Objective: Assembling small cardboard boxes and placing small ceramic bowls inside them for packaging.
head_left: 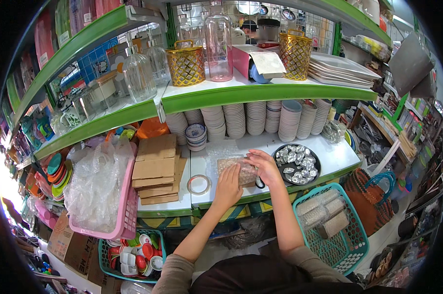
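A flat brown cardboard piece in clear bubble wrap (228, 162) lies on the white shelf in front of me. My left hand (229, 183) rests over its near side, fingers bent onto the wrap. At its right end my right hand (263, 166) holds the wrap with curled fingers. More loose bubble wrap (219, 147) spreads behind the piece. Just below my right hand shows a black loop (260, 183), perhaps a scissors handle, mostly hidden. A roll of clear tape (198, 184) lies left of my left hand. To the right stands a dark round tray (310, 180) of clear, faceted pieces.
Cardboard sheets (154, 169) are stacked at left, beside a pink basket (128, 210) full of bubble wrap. Bowls (234, 120) stand in stacks along the back, under a green-edged shelf (260, 93). At lower right, a teal basket (361, 240) holds wrapped packages.
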`<state>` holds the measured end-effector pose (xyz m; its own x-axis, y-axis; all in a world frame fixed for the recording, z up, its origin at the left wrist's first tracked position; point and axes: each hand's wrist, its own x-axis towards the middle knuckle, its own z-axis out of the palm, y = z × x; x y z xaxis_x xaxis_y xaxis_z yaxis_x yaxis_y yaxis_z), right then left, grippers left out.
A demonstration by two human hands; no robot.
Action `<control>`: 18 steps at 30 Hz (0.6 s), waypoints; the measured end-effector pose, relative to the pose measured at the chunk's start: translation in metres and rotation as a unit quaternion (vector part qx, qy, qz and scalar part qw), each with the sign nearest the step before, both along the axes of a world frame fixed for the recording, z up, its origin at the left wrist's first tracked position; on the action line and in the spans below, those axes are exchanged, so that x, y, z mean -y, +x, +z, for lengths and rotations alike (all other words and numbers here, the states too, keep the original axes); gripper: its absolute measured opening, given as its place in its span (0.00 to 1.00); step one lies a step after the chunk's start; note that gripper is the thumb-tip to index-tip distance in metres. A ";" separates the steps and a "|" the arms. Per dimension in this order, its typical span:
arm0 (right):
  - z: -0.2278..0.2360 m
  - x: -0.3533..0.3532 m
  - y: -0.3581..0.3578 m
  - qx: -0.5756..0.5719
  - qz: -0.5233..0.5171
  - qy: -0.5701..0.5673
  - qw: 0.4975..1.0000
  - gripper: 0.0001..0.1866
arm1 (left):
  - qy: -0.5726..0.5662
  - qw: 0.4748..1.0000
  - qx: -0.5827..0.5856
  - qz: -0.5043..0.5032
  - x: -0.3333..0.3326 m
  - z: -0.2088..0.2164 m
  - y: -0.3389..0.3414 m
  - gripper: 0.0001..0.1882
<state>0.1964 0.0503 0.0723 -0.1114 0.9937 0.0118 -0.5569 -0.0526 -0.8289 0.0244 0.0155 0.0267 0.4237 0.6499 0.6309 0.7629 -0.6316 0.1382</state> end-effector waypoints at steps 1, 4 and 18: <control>0.002 0.005 0.003 0.050 -0.008 -0.004 0.999 0.22 | -0.001 1.000 0.000 0.000 0.002 -0.001 0.000 0.47; -0.001 0.015 0.007 0.178 -0.042 0.029 0.983 0.25 | -0.035 0.999 0.036 -0.009 0.008 0.008 0.005 0.49; 0.003 0.034 -0.011 0.216 0.017 0.075 0.973 0.25 | -0.008 0.997 0.053 0.046 0.013 0.004 0.012 0.44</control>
<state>0.1850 0.0160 0.0754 -0.1714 0.9800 0.1012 -0.1549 0.0746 -0.9851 0.0361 0.0021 0.0310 0.2928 0.6936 0.6582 0.7979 -0.5566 0.2315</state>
